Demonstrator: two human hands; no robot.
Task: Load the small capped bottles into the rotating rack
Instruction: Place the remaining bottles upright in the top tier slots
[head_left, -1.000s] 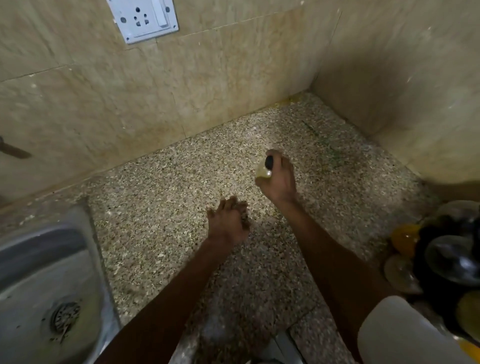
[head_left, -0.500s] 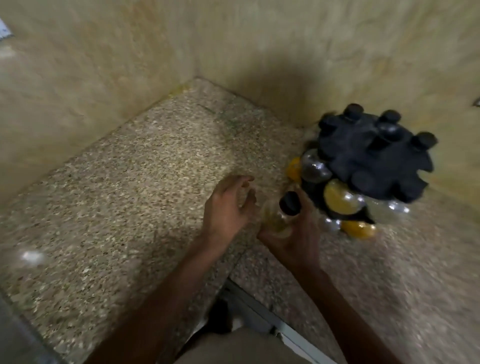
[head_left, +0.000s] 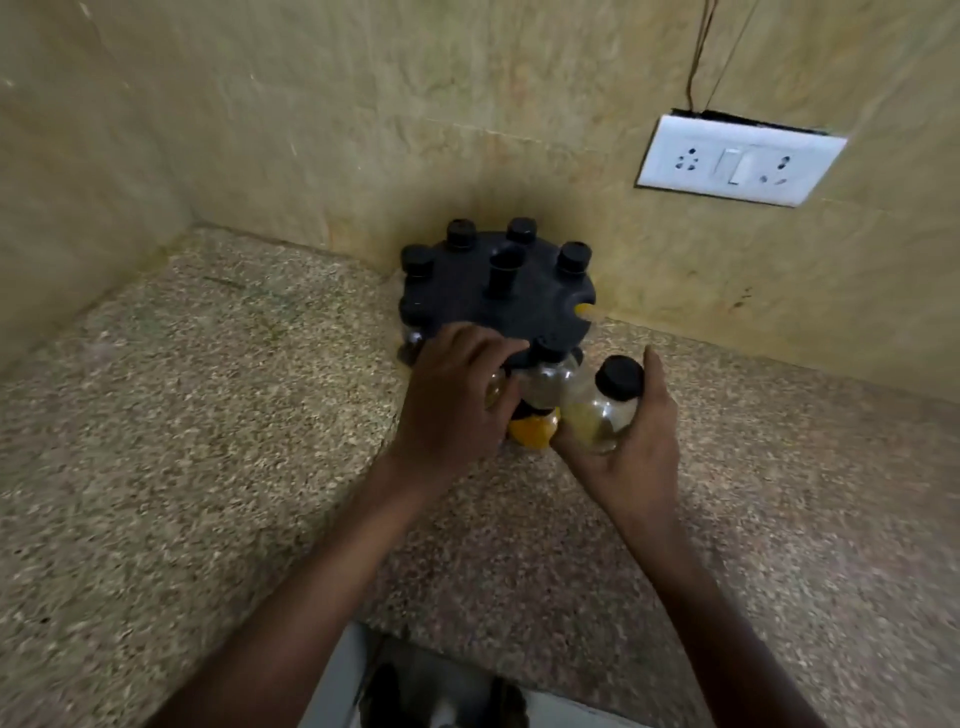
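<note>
Four black-capped bottles (head_left: 521, 230) already sit in the round black plastic rotating rack (head_left: 498, 304); a person's right hand (head_left: 631, 441) grips one more clear glass bottle (head_left: 602, 408) beside it, left hand (head_left: 454, 400) fingers curled against the rack's near edge. At least one slot looks empty.

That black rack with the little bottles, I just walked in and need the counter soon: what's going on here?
A person is loading small bottles into the black round rotating rack, which stands on the speckled stone counter in the wall corner. The right hand holds a clear black-capped bottle just beside the rack, not yet slotted in. The left hand rests on the rack's near edge, fingers curled around another bottle there. Several capped bottles already sit in the rack.
</note>
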